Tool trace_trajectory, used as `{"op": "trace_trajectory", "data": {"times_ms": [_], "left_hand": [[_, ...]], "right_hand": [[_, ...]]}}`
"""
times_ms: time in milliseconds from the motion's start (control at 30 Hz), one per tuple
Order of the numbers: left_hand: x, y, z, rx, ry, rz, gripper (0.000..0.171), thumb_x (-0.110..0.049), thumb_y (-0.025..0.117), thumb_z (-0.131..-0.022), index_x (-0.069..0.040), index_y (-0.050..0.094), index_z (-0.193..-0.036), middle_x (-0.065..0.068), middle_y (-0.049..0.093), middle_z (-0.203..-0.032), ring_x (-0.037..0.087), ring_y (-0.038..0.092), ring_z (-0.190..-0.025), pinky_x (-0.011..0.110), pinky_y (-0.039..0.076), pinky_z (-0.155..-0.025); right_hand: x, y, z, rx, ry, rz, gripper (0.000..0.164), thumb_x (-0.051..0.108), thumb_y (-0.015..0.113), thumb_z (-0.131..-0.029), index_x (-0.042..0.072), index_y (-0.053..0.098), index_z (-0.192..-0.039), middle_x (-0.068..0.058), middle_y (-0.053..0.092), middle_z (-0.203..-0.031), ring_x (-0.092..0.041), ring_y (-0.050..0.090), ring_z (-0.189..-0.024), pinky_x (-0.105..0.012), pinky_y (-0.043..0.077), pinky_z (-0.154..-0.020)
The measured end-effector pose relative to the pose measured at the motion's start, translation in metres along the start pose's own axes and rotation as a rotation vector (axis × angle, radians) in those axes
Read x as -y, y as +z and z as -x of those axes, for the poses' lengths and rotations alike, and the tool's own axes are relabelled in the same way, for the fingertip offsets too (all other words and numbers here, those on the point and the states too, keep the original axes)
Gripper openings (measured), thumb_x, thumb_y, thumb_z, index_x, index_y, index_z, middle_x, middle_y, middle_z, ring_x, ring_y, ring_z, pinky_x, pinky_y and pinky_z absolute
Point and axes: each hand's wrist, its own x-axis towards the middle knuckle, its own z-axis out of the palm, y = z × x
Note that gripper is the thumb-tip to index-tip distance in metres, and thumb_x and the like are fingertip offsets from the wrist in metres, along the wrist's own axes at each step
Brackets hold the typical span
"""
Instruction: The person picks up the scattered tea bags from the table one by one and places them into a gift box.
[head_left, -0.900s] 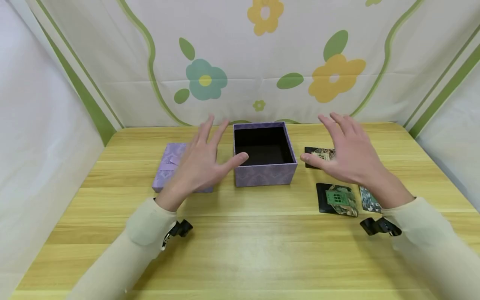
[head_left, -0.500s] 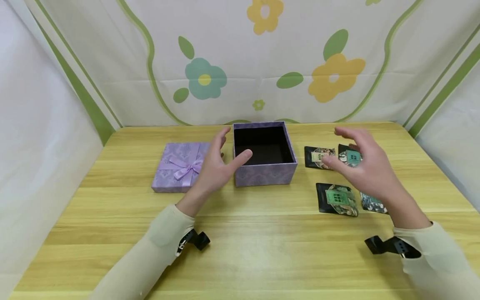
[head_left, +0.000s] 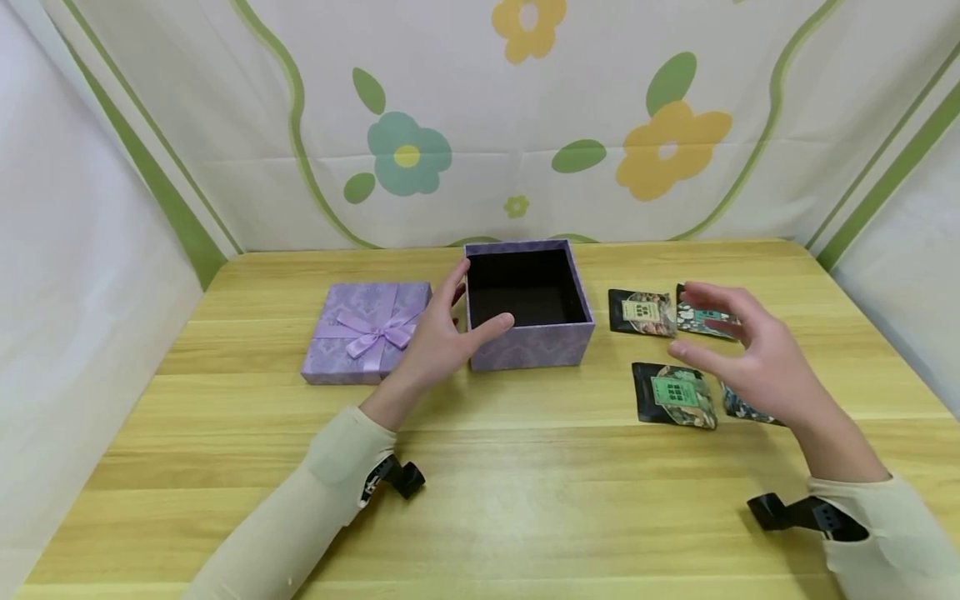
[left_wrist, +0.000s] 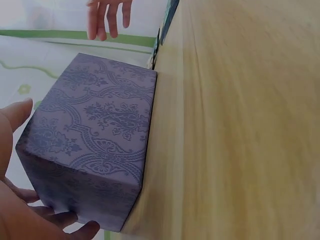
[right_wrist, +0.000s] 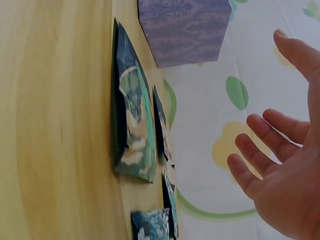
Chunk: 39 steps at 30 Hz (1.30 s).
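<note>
A: Left arm first; what is its pose?

B: The forearm, in a cream sleeve (head_left: 300, 500), slants forward and inward; the left hand (head_left: 438, 343) stands at the near left corner of a square purple box with a damask pattern and black interior (head_left: 532, 346); the fingers lie along its left wall, seemingly touching it, while the thumb reaches out toward the front rim; thumb and fingers are spread apart, not clamped on anything.

A: And the right?

B: The forearm slants inward from the near right; the right hand (head_left: 765, 358) hovers above the packets, its fingers loosely bent, its thumb well apart from them; it holds nothing; the right wrist view shows a gap between hand and packets.

A: Position of the box?

B: Upright and open-topped, near the far edge of a pale wood-grain table (head_left: 495, 483), between the two hands; just to its left lies a flat purple lid (head_left: 337, 358) with a lilac ribbon bow (head_left: 378, 335), its right side partly hidden by the left hand.

A: Packets?

B: Four, lying flat to the right of the box; far row, a black packet with a cream label (head_left: 641, 312) and a dark packet with a teal label (head_left: 692, 320); near row, a black packet with a green label (head_left: 675, 396) and a blue-and-white patterned packet (head_left: 741, 406), the last partly covered by the right hand.
</note>
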Motion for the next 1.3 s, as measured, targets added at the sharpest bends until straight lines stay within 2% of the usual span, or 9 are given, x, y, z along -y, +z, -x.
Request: {"op": "trace_trajectory", "data": {"times_ms": [200, 433, 533, 733, 833, 967, 1133, 1300], "left_hand": [[0.001, -0.002, 0.0, 0.007, -0.007, -0.017, 0.103, -0.054, 0.079, -0.092, -0.041, 0.013, -0.171, -0.021, 0.015, -0.176, 0.02, 0.022, -0.165, 0.06, 0.031, -0.128], [0.003, -0.001, -0.001, 0.018, -0.007, -0.058, 0.103, -0.058, 0.077, -0.092, -0.041, 0.012, -0.171, -0.021, 0.014, -0.176, 0.022, 0.023, -0.165, 0.061, 0.031, -0.128], [0.002, -0.001, -0.001, 0.023, -0.013, -0.061, 0.104, -0.06, 0.077, -0.091, -0.043, 0.011, -0.17, -0.022, 0.014, -0.176, 0.021, 0.022, -0.165, 0.062, 0.03, -0.128], [0.0, -0.001, 0.0, 0.016, -0.021, -0.063, 0.105, -0.061, 0.077, -0.091, -0.046, 0.01, -0.169, -0.022, 0.014, -0.176, 0.021, 0.022, -0.165, 0.063, 0.03, -0.128], [-0.001, -0.002, 0.0, 0.019, -0.023, -0.07, 0.105, -0.06, 0.078, -0.091, -0.045, 0.01, -0.17, -0.021, 0.014, -0.176, 0.021, 0.022, -0.165, 0.063, 0.03, -0.128], [-0.001, -0.004, 0.001, 0.021, -0.034, -0.071, 0.105, -0.06, 0.078, -0.091, -0.044, 0.01, -0.17, -0.019, 0.014, -0.176, 0.02, 0.022, -0.165, 0.062, 0.03, -0.128], [0.0, -0.005, 0.001, 0.016, -0.03, -0.069, 0.105, -0.061, 0.078, -0.09, -0.045, 0.011, -0.17, -0.021, 0.014, -0.176, 0.019, 0.022, -0.165, 0.062, 0.031, -0.128], [0.0, -0.003, -0.002, 0.016, -0.017, -0.074, 0.105, -0.062, 0.078, -0.09, -0.045, 0.011, -0.17, -0.021, 0.015, -0.176, 0.019, 0.023, -0.165, 0.06, 0.031, -0.128]], "right_hand": [[-0.004, -0.007, 0.003, 0.012, -0.006, 0.004, 0.073, 0.008, 0.082, -0.093, 0.022, 0.051, -0.157, 0.016, 0.054, -0.143, 0.005, 0.049, -0.128, -0.002, 0.039, -0.1], [-0.018, -0.012, 0.013, 0.044, 0.017, 0.032, 0.07, 0.01, 0.081, -0.094, 0.022, 0.052, -0.156, 0.015, 0.054, -0.143, 0.008, 0.049, -0.126, -0.001, 0.038, -0.098], [-0.023, -0.013, 0.016, 0.051, 0.027, 0.045, 0.068, 0.012, 0.081, -0.095, 0.023, 0.052, -0.156, 0.017, 0.053, -0.144, 0.005, 0.049, -0.126, -0.001, 0.038, -0.098], [-0.029, -0.012, 0.014, 0.077, 0.029, 0.056, 0.067, 0.015, 0.083, -0.094, 0.022, 0.054, -0.154, 0.001, 0.054, -0.148, 0.002, 0.05, -0.126, -0.001, 0.038, -0.099], [-0.029, -0.011, 0.014, 0.107, 0.035, 0.08, 0.067, 0.018, 0.084, -0.093, 0.02, 0.055, -0.153, -0.001, 0.055, -0.148, 0.002, 0.05, -0.126, -0.001, 0.037, -0.098], [-0.03, -0.007, 0.015, 0.149, 0.036, 0.139, 0.065, 0.024, 0.086, -0.092, 0.021, 0.058, -0.151, 0.002, 0.058, -0.144, -0.002, 0.049, -0.125, -0.008, 0.039, -0.097], [-0.031, -0.005, 0.013, 0.212, 0.017, 0.201, 0.068, 0.029, 0.089, -0.088, 0.02, 0.06, -0.149, 0.002, 0.06, -0.142, -0.01, 0.049, -0.124, -0.023, 0.041, -0.096], [-0.032, -0.007, 0.012, 0.29, 0.017, 0.248, 0.077, 0.039, 0.092, -0.083, 0.02, 0.059, -0.15, -0.002, 0.062, -0.144, -0.016, 0.05, -0.125, -0.025, 0.04, -0.097]]}}
